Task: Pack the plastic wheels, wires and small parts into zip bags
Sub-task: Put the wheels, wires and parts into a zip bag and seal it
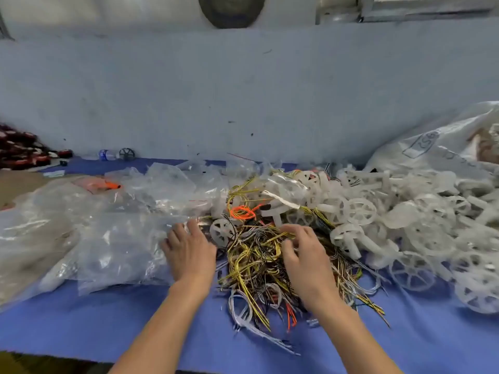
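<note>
Blue cloth covers the table (pixel 81 327); pale wall (pixel 243 90) behind it.

Left hand (pixel 189 255): palm down, fingers straight and slightly spread, resting flat on the heap of clear zip bags (pixel 113 238). It holds nothing. The bags spread out to the left of this hand and fwd of it.

Right hand (pixel 305 257): palm down on the wires (pixel 253 265), fingers (pixel 290 234) curled w/ tips dug into the strands, gripping a tuft. The wires (yellow/black, grey, some orange) lie in a tangled pile btwn the two hands, under the right hand and back alongside its wrist.

One white wheel (pixel 222 232) lies btwn the hands, just beside the left hand's index finger. An orange wire loop (pixel 244 211) sits just fwd of both sets of fingertips.

The plastic wheels (pixel 405 211), white, are heaped to the right of the right hand and fwd of it, touching the wire pile. A white sack (pixel 432 147) lies beyond the heap, far right.
</note>
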### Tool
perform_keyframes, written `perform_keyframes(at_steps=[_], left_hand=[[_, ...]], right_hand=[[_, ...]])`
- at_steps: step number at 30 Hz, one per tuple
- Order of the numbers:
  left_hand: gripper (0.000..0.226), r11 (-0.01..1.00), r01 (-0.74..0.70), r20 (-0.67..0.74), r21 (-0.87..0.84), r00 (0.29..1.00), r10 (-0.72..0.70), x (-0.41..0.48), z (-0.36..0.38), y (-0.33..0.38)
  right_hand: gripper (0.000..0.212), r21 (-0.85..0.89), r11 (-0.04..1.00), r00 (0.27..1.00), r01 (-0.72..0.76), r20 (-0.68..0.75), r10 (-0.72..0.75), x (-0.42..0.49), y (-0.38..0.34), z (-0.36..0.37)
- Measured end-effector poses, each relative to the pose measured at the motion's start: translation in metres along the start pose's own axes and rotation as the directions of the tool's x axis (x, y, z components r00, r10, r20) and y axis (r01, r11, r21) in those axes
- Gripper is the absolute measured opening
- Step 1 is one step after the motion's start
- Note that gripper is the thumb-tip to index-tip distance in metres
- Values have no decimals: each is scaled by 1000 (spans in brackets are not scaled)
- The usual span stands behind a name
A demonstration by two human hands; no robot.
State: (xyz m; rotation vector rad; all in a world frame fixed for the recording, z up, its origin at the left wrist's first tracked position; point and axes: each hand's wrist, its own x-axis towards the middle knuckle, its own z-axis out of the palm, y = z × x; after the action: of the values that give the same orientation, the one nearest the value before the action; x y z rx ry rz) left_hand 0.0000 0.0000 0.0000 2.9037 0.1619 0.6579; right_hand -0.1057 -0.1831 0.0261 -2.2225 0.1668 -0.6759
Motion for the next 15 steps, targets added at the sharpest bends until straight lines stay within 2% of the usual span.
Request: perform_keyframes(at_steps=[5,9,13,15], left_hand=[[61,991,-87,10,100,996,87,7,15,-10],[52,989,-101,1,108,995,101,1,22,-24],[44,998,-69,14,-12,998,69,7,10,-36],[40,985,-42,-38,-164,999,36,11,-5,-40]], right_hand=[[27,6,1000,999,-25,32,25,9,4,9],[28,-49,999,1000,11,24,-9,5,6,6],[28,-70,997,1000,23,10,-22,6,12,1],[29,-52,998,1000,21,3,-21,7,10,-2]])
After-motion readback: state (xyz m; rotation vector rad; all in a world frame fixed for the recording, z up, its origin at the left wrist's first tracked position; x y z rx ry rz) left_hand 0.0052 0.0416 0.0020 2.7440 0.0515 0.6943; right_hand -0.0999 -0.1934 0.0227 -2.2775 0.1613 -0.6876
